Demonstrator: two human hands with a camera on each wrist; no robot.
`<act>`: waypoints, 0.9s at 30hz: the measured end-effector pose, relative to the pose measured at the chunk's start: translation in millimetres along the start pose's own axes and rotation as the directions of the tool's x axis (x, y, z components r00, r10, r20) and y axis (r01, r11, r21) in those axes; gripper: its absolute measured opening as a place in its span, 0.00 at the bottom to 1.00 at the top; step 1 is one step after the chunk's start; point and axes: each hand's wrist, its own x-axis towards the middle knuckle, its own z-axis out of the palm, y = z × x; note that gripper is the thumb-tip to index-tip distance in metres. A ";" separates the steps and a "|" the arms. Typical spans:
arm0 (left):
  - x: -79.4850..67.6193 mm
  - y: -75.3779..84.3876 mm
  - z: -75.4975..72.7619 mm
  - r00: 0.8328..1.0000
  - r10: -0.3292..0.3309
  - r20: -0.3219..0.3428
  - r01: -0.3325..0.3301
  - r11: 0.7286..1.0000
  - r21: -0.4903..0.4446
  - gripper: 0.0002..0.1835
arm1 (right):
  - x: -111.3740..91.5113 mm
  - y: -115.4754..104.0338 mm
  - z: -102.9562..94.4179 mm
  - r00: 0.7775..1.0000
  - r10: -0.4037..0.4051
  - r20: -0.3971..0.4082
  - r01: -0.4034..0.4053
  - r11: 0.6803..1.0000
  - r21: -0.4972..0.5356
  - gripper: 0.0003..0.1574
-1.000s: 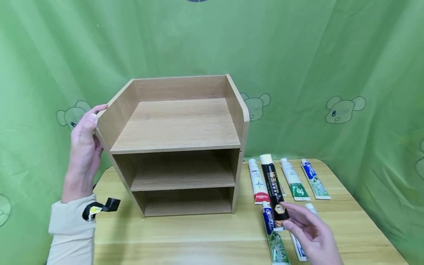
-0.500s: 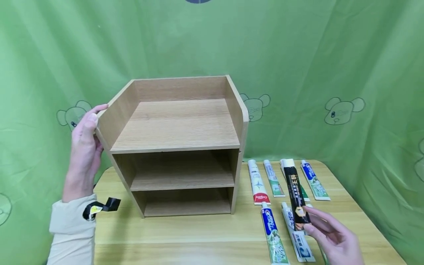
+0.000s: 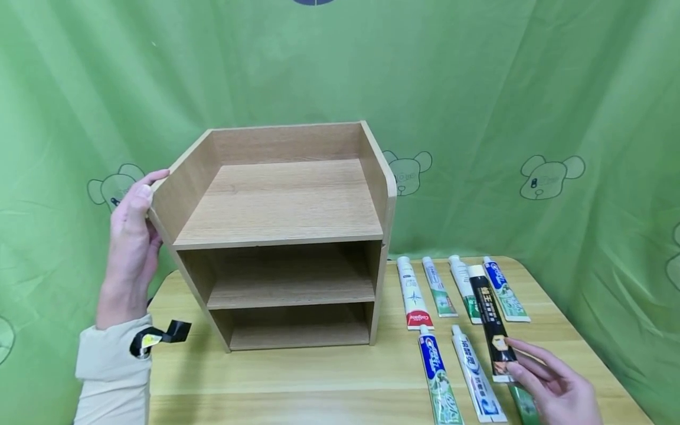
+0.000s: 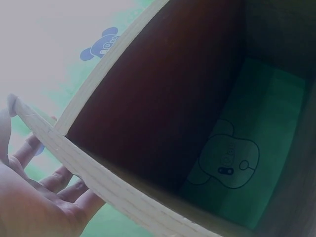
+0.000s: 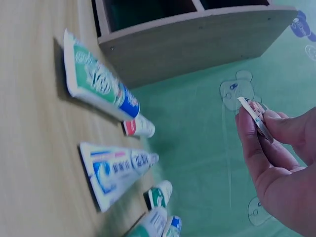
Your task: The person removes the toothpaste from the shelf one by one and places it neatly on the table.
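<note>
My right hand (image 3: 558, 383) pinches the bottom end of a black toothpaste tube (image 3: 490, 321) with a white cap, between thumb and fingers. The tube is raised over the right side of the table, its cap pointing away. In the right wrist view only the flat end of this black tube (image 5: 256, 118) shows between the fingertips. At the left, my left hand (image 3: 130, 236) grips the upper front edge of the wooden shelf's (image 3: 287, 203) left side panel. The left wrist view shows the fingers (image 4: 57, 180) outside that panel, with the thumb at its edge.
Several toothpaste tubes lie right of the shelf: a red-ended Colgate tube (image 3: 414, 295), a small green-and-white tube (image 3: 440, 287), blue-and-green tubes (image 3: 440, 375), and a white-and-blue tube (image 3: 478, 375). One green tube (image 3: 525, 406) is partly under my right hand. A green curtain (image 3: 478, 88) hangs behind.
My right hand has carried the black toothpaste tube to the right and slightly towards me, uncovering the tubes it had passed over. My left hand stays on the shelf.
</note>
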 end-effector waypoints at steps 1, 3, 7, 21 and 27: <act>-0.1 0.3 0.1 1.000 0.001 -0.001 -0.001 1.000 -0.002 0.26 | 1.0 1.8 -2.5 1.000 -0.001 -0.004 0.001 1.000 -0.005 0.29; -0.1 0.4 0.3 1.000 0.007 -0.004 -0.007 1.000 -0.007 0.26 | 3.1 4.8 -7.9 1.000 -0.002 -0.015 0.001 1.000 -0.016 0.28; -0.7 0.8 0.9 1.000 0.009 -0.005 -0.009 1.000 -0.011 0.25 | 6.2 13.1 -21.1 0.998 -0.064 -0.031 0.063 0.998 -0.018 0.26; 0.2 -0.9 2.4 1.000 -0.006 -0.003 0.006 1.000 0.003 0.26 | 13.4 46.4 -71.2 0.989 0.011 -0.148 -0.028 0.994 -0.110 0.20; 2.2 -2.5 3.5 1.000 0.000 -0.006 0.000 1.000 -0.016 0.25 | 23.0 61.6 -94.5 0.966 0.175 -0.190 -0.215 0.952 -0.216 0.13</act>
